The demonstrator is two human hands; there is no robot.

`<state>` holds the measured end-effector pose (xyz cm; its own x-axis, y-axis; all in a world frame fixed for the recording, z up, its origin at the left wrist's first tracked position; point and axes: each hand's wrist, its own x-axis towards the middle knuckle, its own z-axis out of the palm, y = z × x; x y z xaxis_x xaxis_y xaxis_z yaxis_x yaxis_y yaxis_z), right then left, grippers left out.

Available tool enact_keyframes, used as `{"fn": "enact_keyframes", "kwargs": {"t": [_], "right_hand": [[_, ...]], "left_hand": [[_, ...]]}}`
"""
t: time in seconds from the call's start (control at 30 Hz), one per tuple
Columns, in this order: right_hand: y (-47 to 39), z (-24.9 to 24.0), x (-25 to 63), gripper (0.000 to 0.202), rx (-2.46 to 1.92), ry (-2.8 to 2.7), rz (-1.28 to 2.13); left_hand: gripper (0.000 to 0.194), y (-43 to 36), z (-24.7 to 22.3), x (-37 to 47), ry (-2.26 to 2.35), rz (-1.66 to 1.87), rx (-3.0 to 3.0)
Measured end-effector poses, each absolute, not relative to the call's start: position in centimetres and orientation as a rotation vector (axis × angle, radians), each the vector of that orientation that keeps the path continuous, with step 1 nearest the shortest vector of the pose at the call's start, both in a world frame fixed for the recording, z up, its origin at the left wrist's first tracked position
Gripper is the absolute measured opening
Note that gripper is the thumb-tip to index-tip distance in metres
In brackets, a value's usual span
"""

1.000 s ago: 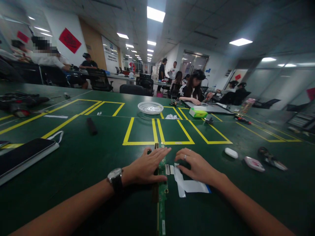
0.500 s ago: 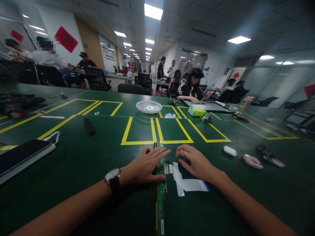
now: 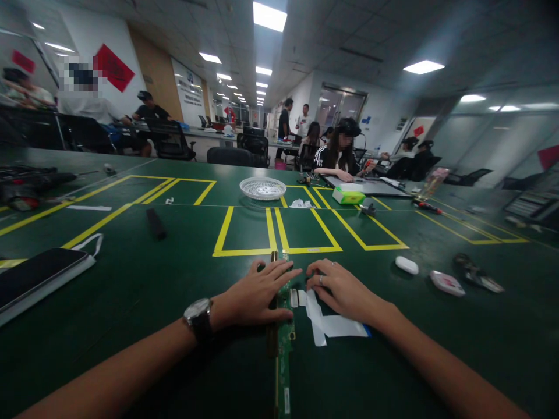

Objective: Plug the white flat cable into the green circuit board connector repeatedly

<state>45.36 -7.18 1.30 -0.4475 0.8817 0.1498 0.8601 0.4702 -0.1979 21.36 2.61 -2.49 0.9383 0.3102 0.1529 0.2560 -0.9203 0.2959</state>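
Note:
A long, narrow green circuit board (image 3: 286,343) lies lengthwise on the green table, its near end at the bottom edge of the view. Across its upper part rests my left hand (image 3: 262,291), palm down with the fingers spread. A white flat cable (image 3: 340,326) with a blue end runs from the connector (image 3: 294,298) at the board's right side and bends to the right. Over the cable's upper end is my right hand (image 3: 336,285), fingers bent and somewhat apart, the fingertips near the cable. Nothing shows between those fingers.
A phone (image 3: 39,279) lies at the left, with a dark strip (image 3: 156,224) beyond it. A white basket (image 3: 262,189) and a green tissue pack (image 3: 348,196) stand farther back. At the right are a white case (image 3: 406,265) and a pink-white case (image 3: 446,283). A person sits across the table.
My right hand has moved slightly left and closer to the cable's upper end. My left hand has stayed on the board. The camera view has shifted slightly.

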Motion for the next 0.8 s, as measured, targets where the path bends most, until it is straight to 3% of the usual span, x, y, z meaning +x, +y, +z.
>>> {"fn": "enact_keyframes", "kwargs": {"t": [0.53, 0.8], "right_hand": [[-6.9, 0.4, 45.6, 0.021, -1.593, -2.362, 0.126], [-7.4, 1.5, 45.8, 0.02, -1.402, -2.384, 0.189]], "left_hand": [[0.082, 2.6, -2.3, 21.4, 0.418, 0.271, 2.809], [0.082, 2.7, -2.5, 21.3, 0.41, 0.317, 2.78]]}}
